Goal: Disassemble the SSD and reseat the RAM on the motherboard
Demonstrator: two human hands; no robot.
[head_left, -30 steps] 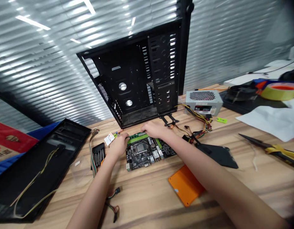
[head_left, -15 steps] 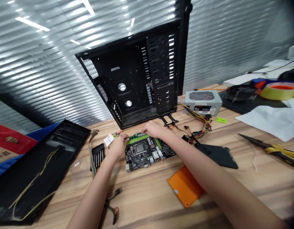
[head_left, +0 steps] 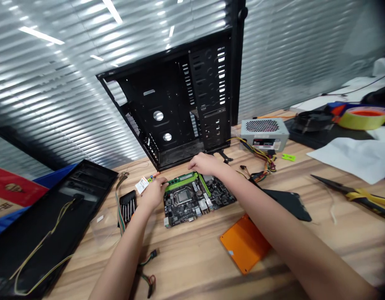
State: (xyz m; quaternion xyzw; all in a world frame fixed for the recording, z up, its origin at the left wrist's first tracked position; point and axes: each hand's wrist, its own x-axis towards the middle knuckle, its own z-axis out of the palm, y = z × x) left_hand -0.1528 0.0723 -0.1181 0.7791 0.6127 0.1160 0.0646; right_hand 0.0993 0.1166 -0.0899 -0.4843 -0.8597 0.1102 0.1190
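A black motherboard (head_left: 192,204) lies flat on the wooden desk (head_left: 186,262), with a green-edged RAM stick (head_left: 181,181) along its far side. My left hand (head_left: 153,193) rests its fingertips at the stick's left end. Whether it grips the stick cannot be seen. My right hand (head_left: 205,163) sits just past the stick's right end, over the board's far edge, fingers spread and holding nothing. A small white label card (head_left: 142,185) lies just left of my left hand.
A black PC case frame (head_left: 176,104) stands behind the board. At left lie a black side panel (head_left: 54,221) and a screwdriver bit set (head_left: 128,204). At right are a power supply (head_left: 264,134), tangled wires, an orange plate (head_left: 245,243) and yellow-handled pliers (head_left: 351,196).
My right hand has moved off the stick's right end toward the far edge of the board. My left hand stays at the left end. The whole view has drifted slightly.
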